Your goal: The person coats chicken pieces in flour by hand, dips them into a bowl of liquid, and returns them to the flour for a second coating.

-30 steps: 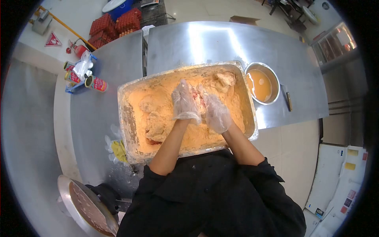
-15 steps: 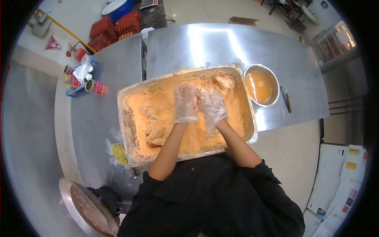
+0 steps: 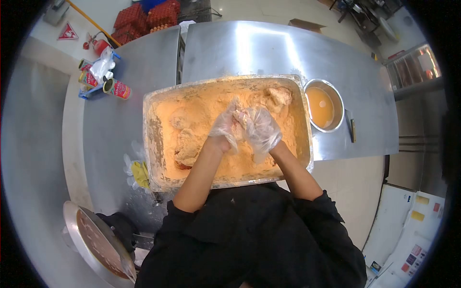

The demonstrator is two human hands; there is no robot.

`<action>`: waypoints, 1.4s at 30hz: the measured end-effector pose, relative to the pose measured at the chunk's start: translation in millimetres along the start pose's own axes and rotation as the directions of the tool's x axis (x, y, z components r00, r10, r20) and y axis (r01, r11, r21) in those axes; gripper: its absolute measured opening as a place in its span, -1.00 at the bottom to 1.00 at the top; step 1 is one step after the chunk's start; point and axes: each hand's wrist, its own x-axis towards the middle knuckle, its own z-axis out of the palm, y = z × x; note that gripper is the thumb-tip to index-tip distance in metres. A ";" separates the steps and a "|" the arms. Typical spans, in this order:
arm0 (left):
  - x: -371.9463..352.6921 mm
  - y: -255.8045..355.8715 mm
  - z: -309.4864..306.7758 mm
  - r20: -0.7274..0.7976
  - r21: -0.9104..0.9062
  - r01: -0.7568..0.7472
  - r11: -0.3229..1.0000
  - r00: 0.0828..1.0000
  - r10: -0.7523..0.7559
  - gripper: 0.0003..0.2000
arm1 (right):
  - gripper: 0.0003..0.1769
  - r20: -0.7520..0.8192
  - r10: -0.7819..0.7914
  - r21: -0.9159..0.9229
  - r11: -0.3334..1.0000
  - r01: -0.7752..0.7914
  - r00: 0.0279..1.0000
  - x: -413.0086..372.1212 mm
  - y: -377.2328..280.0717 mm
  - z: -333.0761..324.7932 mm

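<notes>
My left hand (image 3: 224, 126) and my right hand (image 3: 263, 128), both in clear plastic gloves, are closed around a flour-coated piece of raw chicken (image 3: 241, 116). They hold it between them above the orange-tinted flour (image 3: 204, 103), and the gloves partly hide it. The flour fills a large metal tray (image 3: 148, 129). A big coated chicken piece (image 3: 188, 146) lies at the left of the tray, with a smaller coated lump (image 3: 178, 120) behind it. More coated chicken (image 3: 277, 97) rests in the far right corner.
Right of the tray stands a steel pot (image 3: 339, 103) of yellowish liquid, with a knife (image 3: 353, 129) beside it. A blue basket (image 3: 86, 92) with cans is at left. A yellow cloth (image 3: 140, 174) lies by the tray's near-left corner. A large pan (image 3: 72, 225) of brownish mixture is lower left.
My hands have come closer together and turned inward, with the chicken piece lifted between them. Earlier they were pressed lower, fingers pointing away, into the flour. The view has shifted slightly.
</notes>
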 end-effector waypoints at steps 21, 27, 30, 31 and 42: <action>30.7 -21.1 2.8 -0.124 0.161 -0.456 0.875 0.870 0.476 -0.67 | -0.46 -0.257 -0.463 -0.500 0.815 0.294 0.848 -26.1 66.5 29.4; -14.7 36.6 -7.8 -0.007 0.949 -0.190 0.251 0.784 0.621 -0.75 | -0.62 0.176 0.578 -0.046 0.814 -0.579 0.797 24.0 30.4 -21.2; -27.2 63.3 3.0 -0.073 0.961 0.146 -0.237 0.954 0.292 -0.68 | -0.59 -0.062 0.478 0.216 0.864 -0.455 0.876 17.2 97.0 -20.9; -29.3 65.1 0.8 -0.011 0.926 0.122 -0.357 0.955 0.298 -0.62 | -0.57 -0.136 0.454 0.235 0.878 -0.417 0.880 15.9 101.5 -22.2; 18.8 22.8 -25.5 0.098 0.776 0.062 -0.627 0.971 0.217 -0.53 | -0.52 -0.171 0.281 -0.155 0.939 -0.308 0.944 14.8 73.7 -3.3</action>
